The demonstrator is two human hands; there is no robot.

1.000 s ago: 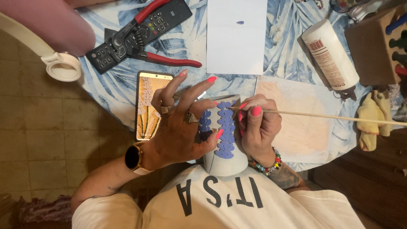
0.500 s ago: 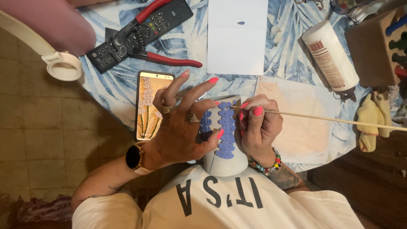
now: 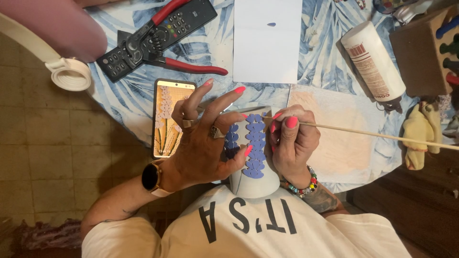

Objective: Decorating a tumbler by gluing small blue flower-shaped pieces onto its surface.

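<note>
A grey vase (image 3: pixel 253 184) with rows of blue-purple petal shapes (image 3: pixel 256 143) stuck down its side lies against my chest, mouth toward the table. My left hand (image 3: pixel 208 143), with rings and a watch on the wrist, wraps around the vase's left side, thumb pressing on the petals. My right hand (image 3: pixel 292 143) holds a long thin wooden stick (image 3: pixel 382 136) between its fingertips. The stick's tip touches the topmost petals near the vase rim.
A phone (image 3: pixel 167 119) showing a petal pattern lies left of the vase. A black remote (image 3: pixel 158 31), red-handled pliers (image 3: pixel 186 64), a white sheet with one petal (image 3: pixel 267 40), a glue bottle (image 3: pixel 373 59), a yellow cloth (image 3: pixel 420 134) and a tape roll (image 3: pixel 71 74) surround them.
My right hand and the stick have shifted slightly; the stick's far end has dipped a little. The left hand stays on the vase.
</note>
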